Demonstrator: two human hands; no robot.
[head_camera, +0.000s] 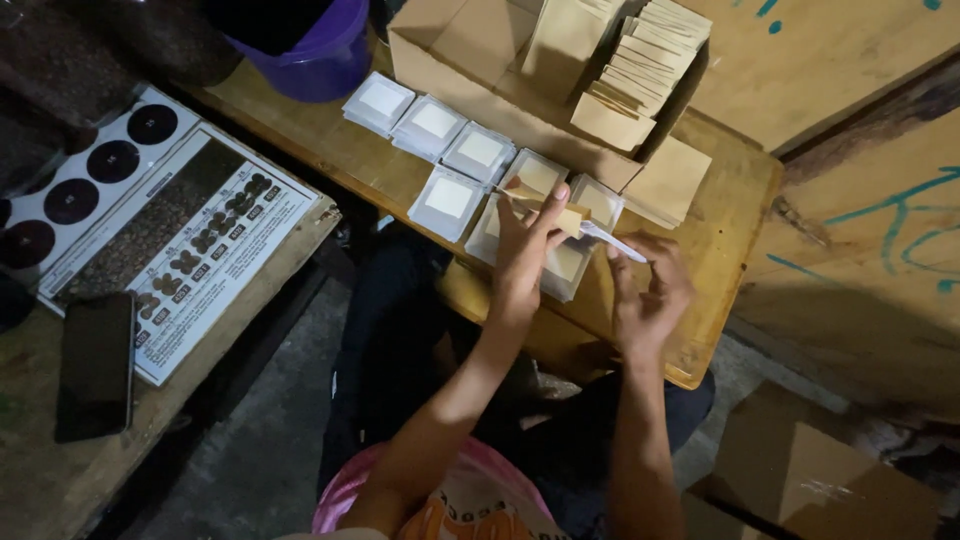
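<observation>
**Caller:** Tan paper, that's what your left hand has — a small brown sachet, pinched between thumb and fingertips just above the near edge of the wooden table.

**Spotter:** And your right hand sits just beside it, fingers curled narrow around a thin white strip that runs from that hand up to the sachet. Strip and sachet meet between your two hands.

**Caller:** Both of your forearms come up from the bottom of the view and lean in toward each other. Your left wrist is straight, fingers pointing away from you; your right hand is turned with its back to the camera, knuckles bent.

**Spotter:** Under your hands lie clear square pouches with pale inserts, in a slanting row from the far left of the table toward its near edge. Your left hand hovers over the nearest ones.

**Caller:** Behind the row stands an open cardboard box at the table's far edge, packed with upright brown envelopes. A purple bucket stands at the far left corner.

**Spotter:** On the separate bench to your left there's a printed chart and, near it, a dark phone lying flat.
</observation>
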